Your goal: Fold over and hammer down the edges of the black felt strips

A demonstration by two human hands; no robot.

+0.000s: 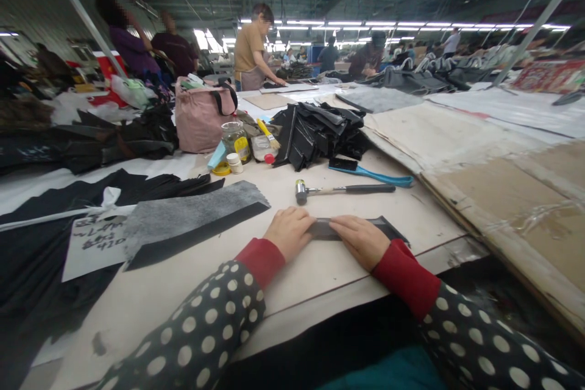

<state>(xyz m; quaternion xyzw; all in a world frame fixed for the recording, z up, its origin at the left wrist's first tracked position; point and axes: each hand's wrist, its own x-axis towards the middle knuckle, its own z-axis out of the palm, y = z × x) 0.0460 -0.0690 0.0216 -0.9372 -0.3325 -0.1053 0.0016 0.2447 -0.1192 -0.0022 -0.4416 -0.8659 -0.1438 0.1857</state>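
Observation:
My left hand (289, 231) and my right hand (361, 239) press down on a narrow dark grey strip of material (325, 230) that lies flat on the pale worktable (320, 274). Both hands have their fingers curled onto the strip, the left on its left end, the right over its middle. The strip's right end (388, 230) sticks out past my right hand. A small hammer (340, 190) with a metal head and black handle lies just beyond the strip.
A blue-handled brush (370, 173), a glass jar (234, 139), a small white pot (235, 163), a pink bag (201, 116) and a pile of black pieces (320, 131) lie further back. Grey felt sheets (192, 219) and a handwritten label (94, 241) sit left. Cardboard (512, 195) covers the right. People work behind.

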